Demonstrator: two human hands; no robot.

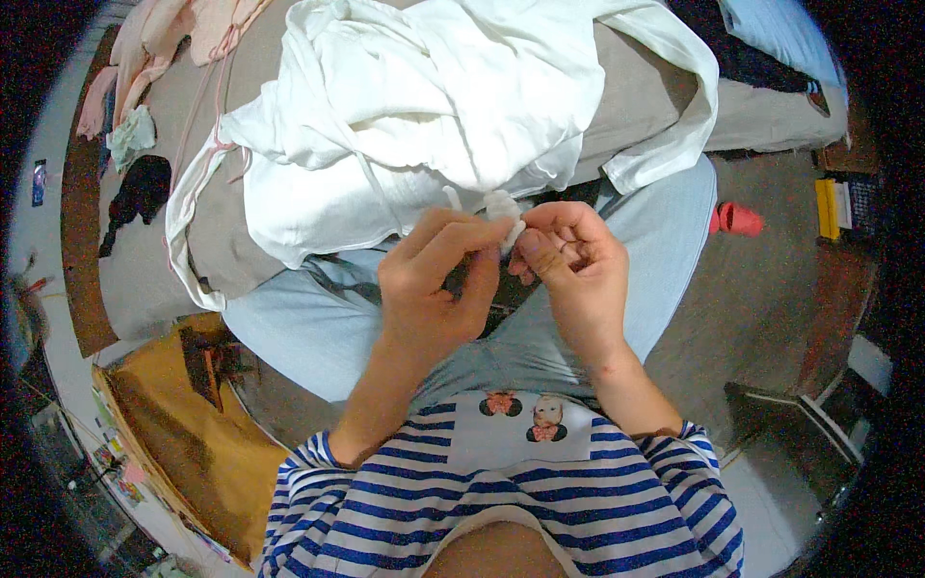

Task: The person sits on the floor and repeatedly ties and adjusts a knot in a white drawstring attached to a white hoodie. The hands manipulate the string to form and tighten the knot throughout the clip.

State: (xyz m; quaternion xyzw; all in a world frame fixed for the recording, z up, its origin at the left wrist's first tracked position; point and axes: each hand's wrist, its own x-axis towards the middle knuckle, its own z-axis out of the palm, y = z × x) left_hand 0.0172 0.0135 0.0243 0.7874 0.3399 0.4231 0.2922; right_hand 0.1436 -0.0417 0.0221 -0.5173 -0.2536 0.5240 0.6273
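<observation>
A white long-sleeved garment (434, 106) lies crumpled over a grey cushioned seat and reaches my lap. At its near edge my left hand (438, 265) and my right hand (578, 270) come together, fingertips almost touching. Both are closed in a pinch on a thick white cord (514, 234), bunched or looped between them. One short white end pokes up above the left fingers. Whether the cord is knotted, or joined to the garment, I cannot make out. The right thumb presses against the curled fingers.
My jeans-clad legs (665, 250) spread beneath the garment. Peach clothing (154, 39) and a black cloth (142, 193) lie on the seat (130, 275) at left. A brown paper bag (212, 462) stands lower left. Rightward are a red object (737, 220) and a yellow item (827, 208).
</observation>
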